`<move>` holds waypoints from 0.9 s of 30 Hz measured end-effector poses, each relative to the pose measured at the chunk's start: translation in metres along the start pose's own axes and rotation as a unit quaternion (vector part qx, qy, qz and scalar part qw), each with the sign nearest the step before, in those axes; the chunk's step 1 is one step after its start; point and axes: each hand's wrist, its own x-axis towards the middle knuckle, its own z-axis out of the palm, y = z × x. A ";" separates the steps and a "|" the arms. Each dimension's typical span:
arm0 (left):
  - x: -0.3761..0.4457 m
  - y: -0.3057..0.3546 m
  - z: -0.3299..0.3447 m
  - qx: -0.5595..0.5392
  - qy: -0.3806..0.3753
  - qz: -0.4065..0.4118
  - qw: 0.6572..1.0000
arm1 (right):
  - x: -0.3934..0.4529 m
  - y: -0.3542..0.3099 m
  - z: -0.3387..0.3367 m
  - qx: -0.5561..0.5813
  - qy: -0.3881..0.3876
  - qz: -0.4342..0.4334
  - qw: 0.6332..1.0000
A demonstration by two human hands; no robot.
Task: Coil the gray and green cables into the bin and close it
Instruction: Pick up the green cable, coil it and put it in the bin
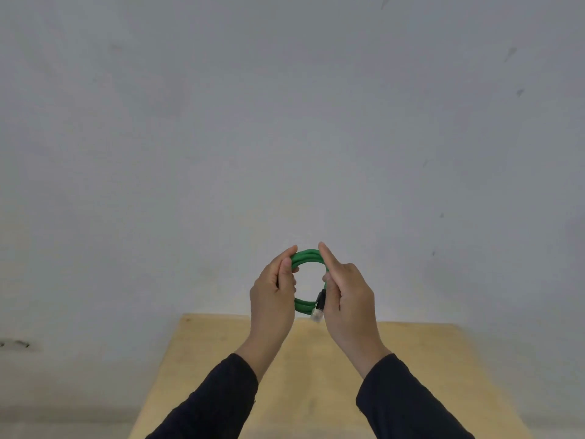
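Observation:
The green cable (307, 257) is wound into a small round coil held up in the air above the far end of the wooden table (411, 359). My left hand (273, 296) grips the coil's left side and my right hand (346, 296) grips its right side. A clear plug with a black boot (318, 312) hangs from the coil's lower right, by my right thumb. The gray cable and the bin are out of view.
A plain gray-white wall (285, 122) fills the view behind the table. The floor shows at the lower left and lower right. Dark sleeves cover both forearms.

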 end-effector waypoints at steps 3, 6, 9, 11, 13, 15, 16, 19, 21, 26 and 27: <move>-0.026 -0.024 -0.002 0.023 -0.020 -0.028 0.999 | -0.038 0.008 0.002 -0.009 -0.013 0.044 0.999; -0.060 -0.053 -0.006 0.047 -0.048 -0.052 0.996 | -0.084 0.014 0.004 -0.023 -0.035 0.098 0.994; -0.094 -0.076 -0.012 0.066 -0.068 -0.071 0.993 | -0.130 0.016 0.006 -0.027 -0.046 0.156 0.986; -0.116 -0.088 -0.017 0.074 -0.083 -0.097 0.989 | -0.158 0.016 0.007 -0.028 -0.058 0.184 0.981; -0.137 -0.097 -0.023 0.078 -0.097 -0.124 0.984 | -0.181 0.015 0.007 -0.032 -0.075 0.211 0.974; -0.156 -0.105 -0.025 0.081 -0.103 -0.141 0.981 | -0.200 0.015 0.003 -0.033 -0.094 0.236 0.967; -0.164 -0.110 -0.025 0.087 -0.106 -0.145 0.980 | -0.207 0.016 0.000 -0.033 -0.102 0.245 0.963; -0.184 -0.123 -0.017 0.128 -0.121 -0.158 0.972 | -0.224 0.023 -0.010 -0.032 -0.139 0.286 0.948; -0.196 -0.130 -0.012 0.159 -0.123 -0.163 0.966 | -0.234 0.029 -0.014 -0.034 -0.160 0.309 0.937; -0.210 -0.139 -0.005 0.246 -0.123 -0.136 0.952 | -0.256 0.036 -0.010 -0.067 -0.197 0.289 0.935; -0.210 -0.141 -0.004 0.265 -0.123 -0.127 0.948 | -0.259 0.038 -0.008 -0.073 -0.197 0.279 0.937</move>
